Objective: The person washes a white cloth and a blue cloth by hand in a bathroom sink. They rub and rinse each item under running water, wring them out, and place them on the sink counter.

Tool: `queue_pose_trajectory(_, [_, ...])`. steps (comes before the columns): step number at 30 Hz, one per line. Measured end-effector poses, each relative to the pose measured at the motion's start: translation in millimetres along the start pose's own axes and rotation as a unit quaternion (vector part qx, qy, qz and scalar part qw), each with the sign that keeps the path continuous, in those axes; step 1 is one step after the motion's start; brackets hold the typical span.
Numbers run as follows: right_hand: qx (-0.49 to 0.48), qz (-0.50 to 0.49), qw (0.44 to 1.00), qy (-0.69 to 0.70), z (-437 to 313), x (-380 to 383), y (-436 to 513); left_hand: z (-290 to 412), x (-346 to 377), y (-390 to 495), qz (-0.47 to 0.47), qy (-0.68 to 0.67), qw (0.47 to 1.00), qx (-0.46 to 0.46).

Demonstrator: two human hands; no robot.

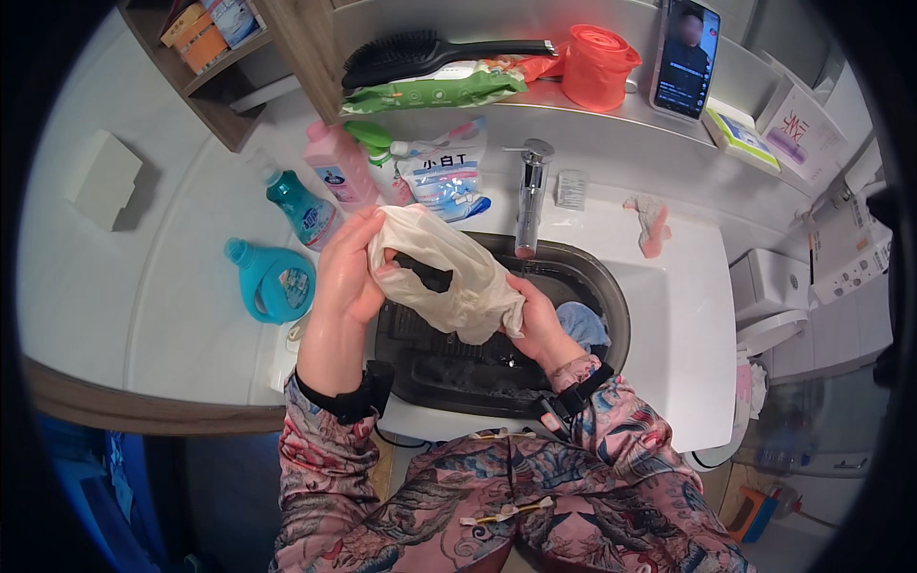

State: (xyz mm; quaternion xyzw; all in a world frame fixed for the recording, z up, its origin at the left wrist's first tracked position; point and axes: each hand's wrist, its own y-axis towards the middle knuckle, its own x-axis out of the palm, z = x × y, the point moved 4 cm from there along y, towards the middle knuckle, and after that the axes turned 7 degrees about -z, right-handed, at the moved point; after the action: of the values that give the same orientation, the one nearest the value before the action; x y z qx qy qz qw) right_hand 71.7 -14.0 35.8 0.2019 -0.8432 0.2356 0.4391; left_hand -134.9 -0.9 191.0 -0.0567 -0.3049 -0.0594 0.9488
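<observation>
A wet cream-coloured cloth garment (448, 243) is stretched between my two hands above a dark oval washbasin tub (617, 301). My left hand (351, 265) grips its upper left end, with fingers partly hidden behind the fabric. The lower right end is held in my right hand (539, 319). Through an opening in the garment the dark tub shows. Below the cloth are a ribbed washboard surface and some sudsy water (458, 376). A blue cloth (584, 326) lies at the tub's right side, partly hidden by my right wrist. The chrome faucet (531, 193) points down over the tub's far edge.
Left of the tub stand a teal detergent jug (276, 283), a blue-green bottle (308, 211), a pink bottle (340, 165) and a detergent pouch (448, 175). On the shelf are a hairbrush (444, 54), a red bag roll (598, 68) and a phone (684, 61). A sponge (650, 225) lies right.
</observation>
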Motion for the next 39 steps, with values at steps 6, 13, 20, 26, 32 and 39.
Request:
queue_pose_trajectory(6, [0.021, 0.010, 0.997, -0.076, 3, 7, -7, -26, 6, 4, 0.045, -0.009, 0.998, -0.031])
queue_pose_trajectory(13, [0.084, -0.024, 0.989, -0.116, 9, 0, -4, -32, 22, 7, -0.011, -0.042, 0.998, -0.052])
queue_pose_trajectory(20, [0.172, -0.082, 0.981, 0.045, 16, 9, -18, -60, 22, 8, -0.024, -0.042, 0.997, -0.061])
queue_pose_trajectory(26, [0.088, -0.071, 0.988, 0.101, 18, -16, -16, -122, 4, 9, -0.004, 0.073, 0.987, -0.141])
queue_pose_trajectory(32, [0.002, 0.036, 0.995, 0.093, 1, -53, -22, -162, -3, 21, -0.010, 0.029, 0.990, -0.135])
queue_pose_trajectory(39, [-0.031, 0.010, 0.986, 0.166, -13, -51, -32, -181, 11, 28, -0.016, 0.091, 0.987, -0.132])
